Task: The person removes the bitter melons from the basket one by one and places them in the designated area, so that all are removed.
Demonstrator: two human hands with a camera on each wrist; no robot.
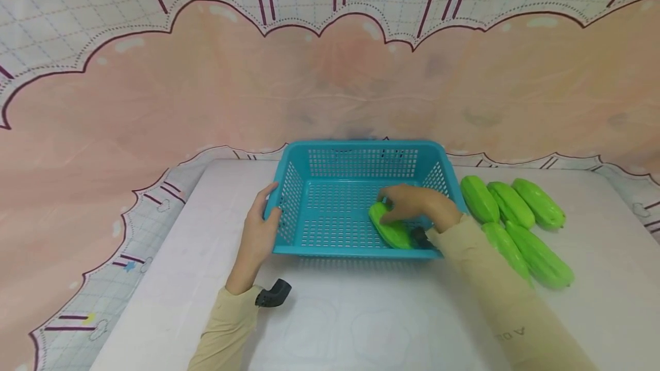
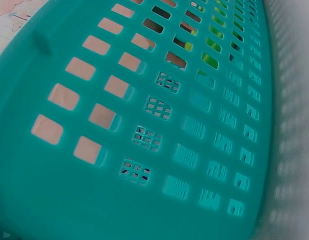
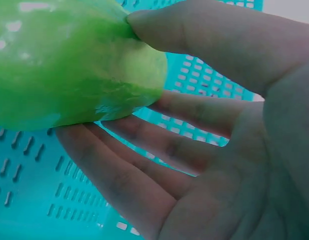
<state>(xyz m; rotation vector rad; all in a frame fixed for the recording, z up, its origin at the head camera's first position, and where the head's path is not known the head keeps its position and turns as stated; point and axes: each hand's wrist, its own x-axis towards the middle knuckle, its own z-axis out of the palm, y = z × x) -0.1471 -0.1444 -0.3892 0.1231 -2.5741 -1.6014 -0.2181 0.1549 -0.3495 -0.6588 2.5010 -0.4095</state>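
A long, glossy green papaya-like fruit lies at a slant inside the blue perforated basket, near its front right corner. My right hand reaches over the basket's right side and holds that fruit. In the right wrist view, the thumb presses the top of its blunt end while the fingers support it below. At the basket's left side, my left hand grips the rim with thumb and forefinger; its other fingers are hidden. Only the basket's left wall fills the left wrist view, without the hand.
Several more green papaya-like fruits lie on the white table to the right of the basket, partly behind the right sleeve. A black wrist device sits on the left forearm. Patterned cloth hangs behind the table.
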